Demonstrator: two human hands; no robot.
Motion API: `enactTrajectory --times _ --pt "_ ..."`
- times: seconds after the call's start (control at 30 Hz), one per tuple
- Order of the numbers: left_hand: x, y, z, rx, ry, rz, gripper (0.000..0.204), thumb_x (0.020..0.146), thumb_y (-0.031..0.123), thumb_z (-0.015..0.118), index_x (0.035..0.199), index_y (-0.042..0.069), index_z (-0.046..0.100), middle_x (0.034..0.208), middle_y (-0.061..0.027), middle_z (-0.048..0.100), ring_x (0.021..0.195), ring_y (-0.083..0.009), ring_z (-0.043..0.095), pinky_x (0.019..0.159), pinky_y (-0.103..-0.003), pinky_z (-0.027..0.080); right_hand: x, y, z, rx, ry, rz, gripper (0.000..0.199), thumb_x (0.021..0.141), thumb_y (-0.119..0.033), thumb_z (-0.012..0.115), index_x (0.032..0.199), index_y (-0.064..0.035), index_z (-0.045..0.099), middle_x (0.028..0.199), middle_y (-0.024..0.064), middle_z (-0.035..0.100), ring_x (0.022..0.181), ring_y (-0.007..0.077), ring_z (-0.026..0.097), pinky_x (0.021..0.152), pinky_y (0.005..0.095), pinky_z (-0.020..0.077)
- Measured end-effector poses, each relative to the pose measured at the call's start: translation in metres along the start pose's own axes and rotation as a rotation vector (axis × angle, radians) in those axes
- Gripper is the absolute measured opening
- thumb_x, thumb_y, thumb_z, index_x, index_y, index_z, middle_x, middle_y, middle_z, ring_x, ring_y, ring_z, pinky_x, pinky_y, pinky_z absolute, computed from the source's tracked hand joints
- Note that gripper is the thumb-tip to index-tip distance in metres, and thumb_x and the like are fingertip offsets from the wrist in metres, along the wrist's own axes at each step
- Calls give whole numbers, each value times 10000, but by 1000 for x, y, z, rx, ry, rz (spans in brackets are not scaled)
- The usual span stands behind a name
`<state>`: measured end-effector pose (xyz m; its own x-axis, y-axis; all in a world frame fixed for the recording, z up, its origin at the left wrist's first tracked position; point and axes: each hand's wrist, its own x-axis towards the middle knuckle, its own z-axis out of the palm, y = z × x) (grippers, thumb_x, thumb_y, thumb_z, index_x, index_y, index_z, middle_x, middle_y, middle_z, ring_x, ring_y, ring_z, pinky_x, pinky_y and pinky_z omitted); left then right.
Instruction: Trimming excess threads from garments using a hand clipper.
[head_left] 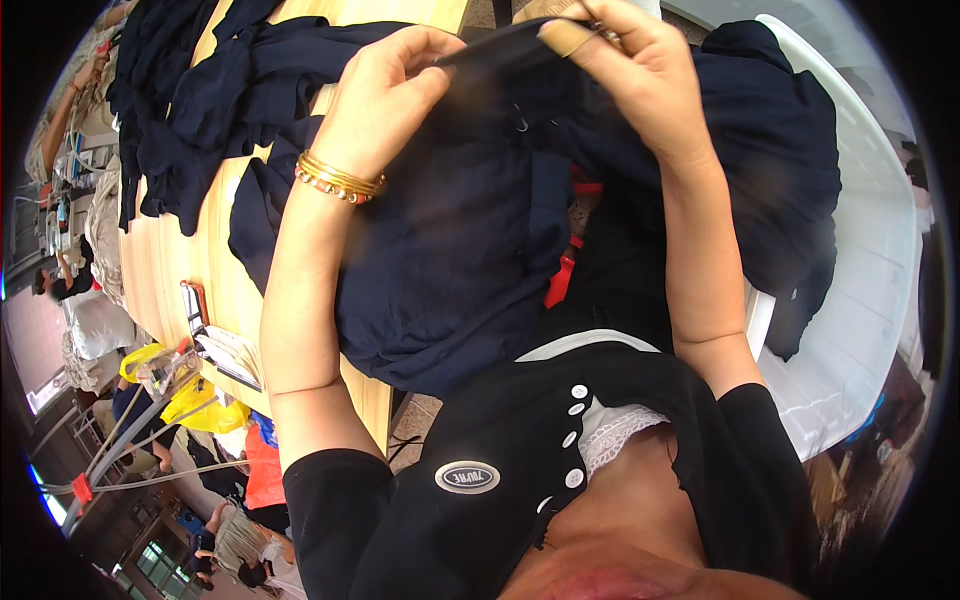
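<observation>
Both hands are raised at the top of the view, stretching the edge of a dark navy garment (505,48) between them. My left hand (392,95), with gold bangles (340,180) at its wrist, pinches the left end. My right hand (650,85) grips the right end between thumb and fingers, slightly smeared by motion. A yellowish cover (566,38) sits on the right thumb. The rest of the navy cloth (450,270) hangs over the table edge and toward my lap. A red strap (563,278) shows beside it.
More navy garments (210,110) lie heaped on the wooden table (160,265) at left. To the right, a white plastic bin (870,290) has dark cloth (770,170) draped into it. A small box of papers (228,352) and yellow bags (205,405) are near the table's lower-left edge.
</observation>
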<state>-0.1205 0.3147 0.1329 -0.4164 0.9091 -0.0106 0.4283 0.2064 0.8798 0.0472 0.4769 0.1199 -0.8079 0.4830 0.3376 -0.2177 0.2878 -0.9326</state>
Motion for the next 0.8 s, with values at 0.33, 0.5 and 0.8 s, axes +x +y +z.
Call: enactTrajectory --times 0.33,0.5,0.8 --pt "-6 -1 -21 -590 -265 -119 240 908 50 547 1117 -28 635 1032 -49 682 970 -113 623 918 -223 425 8 3 10 -275 210 -75 66 855 -28 631 897 24 632 759 0 578 680 81 516 622 225 419" --pt "-8 -2 -23 -618 -273 -131 241 914 50 539 1123 -24 632 1028 -44 680 953 -100 619 912 -217 426 -3 4 23 -371 -41 -300 314 828 -64 680 1137 -34 631 957 43 612 760 115 567 689 221 448" --pt "-6 0 -19 -536 -272 -113 248 913 64 547 1132 -17 630 1024 -31 674 950 -89 606 906 -215 418 1 20 26 -548 -67 -441 313 839 -78 669 1146 -21 635 864 23 601 656 61 484 554 183 372"
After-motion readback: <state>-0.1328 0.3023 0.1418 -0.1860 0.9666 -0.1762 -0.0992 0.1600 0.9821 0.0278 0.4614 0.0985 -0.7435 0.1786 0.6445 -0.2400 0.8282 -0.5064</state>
